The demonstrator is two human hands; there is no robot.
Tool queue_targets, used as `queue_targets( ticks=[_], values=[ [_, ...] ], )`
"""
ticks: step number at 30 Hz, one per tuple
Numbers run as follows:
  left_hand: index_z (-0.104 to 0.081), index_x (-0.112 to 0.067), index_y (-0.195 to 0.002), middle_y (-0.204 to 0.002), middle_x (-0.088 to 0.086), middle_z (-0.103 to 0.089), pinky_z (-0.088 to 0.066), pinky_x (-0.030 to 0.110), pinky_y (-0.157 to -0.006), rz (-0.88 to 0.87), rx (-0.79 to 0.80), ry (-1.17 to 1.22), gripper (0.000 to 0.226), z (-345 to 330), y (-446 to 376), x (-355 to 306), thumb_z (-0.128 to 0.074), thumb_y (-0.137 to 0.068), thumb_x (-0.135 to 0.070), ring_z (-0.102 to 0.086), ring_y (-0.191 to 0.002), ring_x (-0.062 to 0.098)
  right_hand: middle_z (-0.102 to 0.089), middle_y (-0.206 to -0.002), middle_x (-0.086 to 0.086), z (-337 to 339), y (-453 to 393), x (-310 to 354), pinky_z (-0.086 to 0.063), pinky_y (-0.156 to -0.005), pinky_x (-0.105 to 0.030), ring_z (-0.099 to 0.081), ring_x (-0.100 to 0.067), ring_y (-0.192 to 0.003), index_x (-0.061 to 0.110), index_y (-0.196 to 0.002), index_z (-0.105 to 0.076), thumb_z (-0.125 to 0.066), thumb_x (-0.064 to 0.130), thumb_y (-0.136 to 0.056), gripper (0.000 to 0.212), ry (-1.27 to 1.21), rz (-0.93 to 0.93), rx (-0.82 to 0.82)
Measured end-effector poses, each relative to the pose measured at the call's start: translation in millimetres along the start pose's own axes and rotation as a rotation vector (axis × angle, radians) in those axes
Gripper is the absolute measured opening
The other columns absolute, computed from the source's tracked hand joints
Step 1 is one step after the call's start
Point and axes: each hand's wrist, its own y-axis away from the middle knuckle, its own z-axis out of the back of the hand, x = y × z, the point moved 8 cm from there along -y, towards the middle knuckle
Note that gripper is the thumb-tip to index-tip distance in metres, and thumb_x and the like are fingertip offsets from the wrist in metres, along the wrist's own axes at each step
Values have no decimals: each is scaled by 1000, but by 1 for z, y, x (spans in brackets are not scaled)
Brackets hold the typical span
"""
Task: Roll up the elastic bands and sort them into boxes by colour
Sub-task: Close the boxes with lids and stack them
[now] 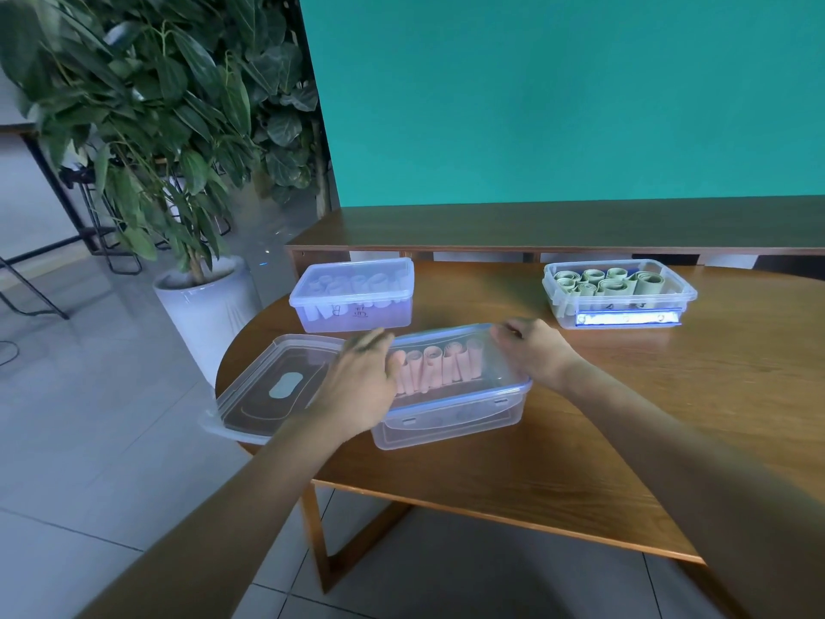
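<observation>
- Pink-band box (451, 422) sits at the near table edge with its lid (486, 355) laid over the pink rolls (439, 368), evidently for closing.
- Left hand (357, 386) lies flat on the lid's left end, fingers straight, steadying it.
- Right hand (531, 350) curls round the lid's far right corner, seating it.
- Green rolls (607, 282) stand in an uncovered box (618, 301) far right; a spare lid (272, 386) lies to the left, probably theirs.

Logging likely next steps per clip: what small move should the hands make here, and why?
Probably press the clear plastic lid down onto the clear box of pink rolled bands: both the left hand and right hand rest on it, and it looks unlatched.
</observation>
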Motion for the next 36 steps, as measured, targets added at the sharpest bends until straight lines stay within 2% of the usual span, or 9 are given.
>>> queue_targets(
  ticks=[2,6,10,15,23,29,31,33,36],
  values=[
    [-32,-33,-155,-163,-11,-26,-21,42,-123,-134,105,-6,51,-6,-2,-7,-24,-107,-49,-23,-150,14,-53,-75,2,0,-1,0,-37,-56,-26,-47,-17,-67,25,-73,-53,-46,38,-103,34,43,-1,-7],
    [-24,-43,-155,-165,-17,-18,-22,48,-122,-105,211,-7,64,-13,-3,-3,-20,-98,-71,-18,-152,12,-59,-94,-4,1,-3,3,-49,-73,-32,-58,-29,-90,14,-97,-65,-43,34,-103,30,189,13,-39],
    [-35,-33,-146,-154,-9,-39,-36,40,-107,-119,219,-8,70,-4,0,-17,-35,-91,-77,-39,-139,16,-59,-126,-4,6,21,38,-43,-101,-42,-52,-30,-119,19,-127,-66,-49,46,-102,41,552,424,-218],
    [-36,-38,-138,-148,1,-45,-35,41,-93,-24,260,9,79,-1,-2,-20,-51,-77,-85,-41,-131,26,-58,-133,15,-21,67,46,-42,-107,-28,-51,-1,-126,27,-126,-69,-58,83,-74,77,277,664,140],
    [-31,-40,-152,-157,-3,-36,-30,48,-112,43,277,68,99,-4,-10,-14,-60,-70,-86,-28,-145,25,-60,-137,14,-25,70,36,-37,-112,-20,-49,1,-132,32,-125,-72,-64,79,-72,72,284,775,-38],
    [-56,-30,-114,-100,-9,-72,-60,45,-79,27,257,120,78,-4,-16,-17,-66,-62,-87,-68,-86,11,-66,-132,11,-27,75,37,-37,-109,-23,-56,-5,-127,29,-122,-73,-56,77,-79,68,385,814,-164],
    [-57,-31,-116,-86,-11,-74,-62,45,-73,36,278,164,83,-6,-18,-16,-66,-58,-89,-72,-77,9,-65,-134,13,-28,75,37,-43,-108,-29,-55,-5,-129,30,-124,-72,-55,78,-79,68,407,798,-145],
    [-53,-36,-130,-97,-11,-75,-62,44,-76,54,292,155,95,-7,-16,-15,-62,-55,-94,-72,-89,12,-61,-135,17,-28,76,39,-45,-107,-29,-51,-1,-130,33,-125,-71,-57,79,-78,68,388,778,-86],
    [-38,-40,-148,-141,-4,-57,-49,51,-101,127,202,112,112,-8,-16,-5,-50,-56,-101,-54,-128,26,-57,-135,18,-19,76,40,-47,-104,-24,-47,4,-130,29,-130,-67,-61,74,-82,66,216,683,-9]
  ],
)
